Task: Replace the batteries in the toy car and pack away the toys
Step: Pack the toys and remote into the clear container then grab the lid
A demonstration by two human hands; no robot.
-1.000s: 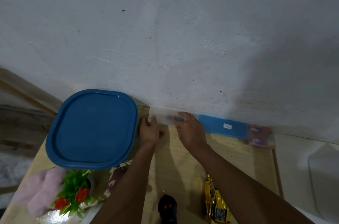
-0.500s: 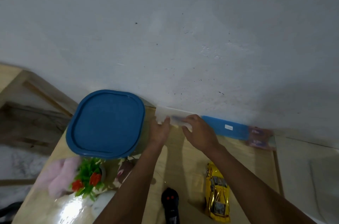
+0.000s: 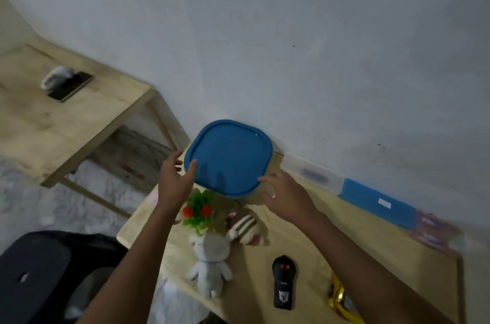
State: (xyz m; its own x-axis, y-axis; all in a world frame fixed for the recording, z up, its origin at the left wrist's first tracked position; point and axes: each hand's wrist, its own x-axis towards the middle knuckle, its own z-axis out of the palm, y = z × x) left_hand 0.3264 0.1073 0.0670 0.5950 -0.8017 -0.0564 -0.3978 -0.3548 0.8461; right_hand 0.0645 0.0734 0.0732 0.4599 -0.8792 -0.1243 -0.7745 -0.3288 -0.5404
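Note:
A container with a blue lid [image 3: 229, 156] stands at the table's far left corner against the wall. My left hand [image 3: 175, 180] is at the lid's left edge, fingers spread, thumb touching the rim. My right hand [image 3: 286, 195] is open at the lid's near right corner, just short of it. A gold toy car [image 3: 340, 302] lies at the near edge, partly hidden by my right forearm. The black remote control [image 3: 283, 282] lies left of it. A white plush bunny [image 3: 210, 262] and a striped plush toy [image 3: 245, 228] lie near the container.
A small plastic plant with red flowers [image 3: 198, 211] sits in front of the container. A clear box [image 3: 316, 178], a blue box [image 3: 377, 203] and battery packs [image 3: 434, 231] line the wall. A second wooden table [image 3: 53, 117] stands left, a black chair [image 3: 45, 276] below.
Both hands left the clear box by the wall and moved left to the blue-lidded container. The view swung left and down, bringing the second table and chair into sight.

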